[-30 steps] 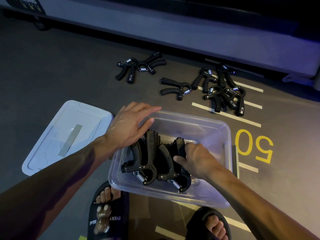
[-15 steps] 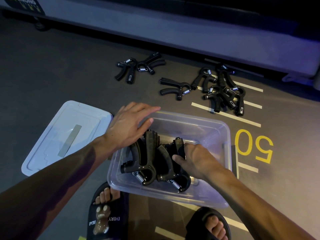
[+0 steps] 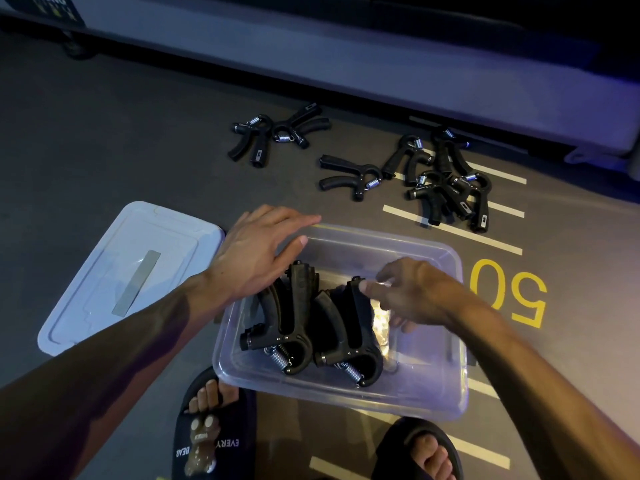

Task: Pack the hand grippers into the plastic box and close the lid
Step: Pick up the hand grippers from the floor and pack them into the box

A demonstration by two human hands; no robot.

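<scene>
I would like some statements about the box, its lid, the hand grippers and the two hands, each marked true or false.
1. The lid is closed on the plastic box. False: it lies on the floor to the left of the box, which is open.
2. Black hand grippers already lie inside the box. True.
3. No hand grippers remain on the floor. False: several hand grippers still lie on the floor beyond the box.
4. The left hand is open, fingers stretched over the box's far left corner. True.
5. The right hand holds a gripper lifted high above the box. False: it is low over the box, fingertips at a packed gripper's handle.
</scene>
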